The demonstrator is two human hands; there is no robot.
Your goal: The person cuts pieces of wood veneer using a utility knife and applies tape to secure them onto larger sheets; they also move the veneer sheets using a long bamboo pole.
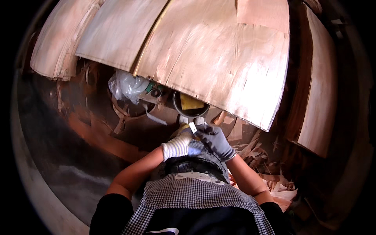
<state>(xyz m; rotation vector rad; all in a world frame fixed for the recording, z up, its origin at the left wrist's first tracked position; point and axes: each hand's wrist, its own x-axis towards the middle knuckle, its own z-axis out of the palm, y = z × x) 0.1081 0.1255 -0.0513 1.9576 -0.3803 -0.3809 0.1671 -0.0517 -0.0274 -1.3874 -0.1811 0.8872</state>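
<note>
My left hand (177, 145), in a white and yellow striped glove, is closed in front of my apron. A small white flat piece (193, 127) sticks up from its fingertips; its kind is unclear. Close beside it, my right hand (214, 140) wears a grey glove, with its fingers curled in toward the left hand and the white piece. Whatever the right fingers hold is hidden. A blurred light-blue patch (194, 150) shows just below the hands, against the checked apron (199, 194).
Large wood veneer sheets (207, 51) lie ahead, their near edge overhanging a dark bucket (175, 102) with a yellow thing (190, 102) in it. Clear plastic wrap (127, 86) lies to its left. Torn veneer scraps (280, 186) are heaped at right. Another veneer stack (319, 86) stands far right.
</note>
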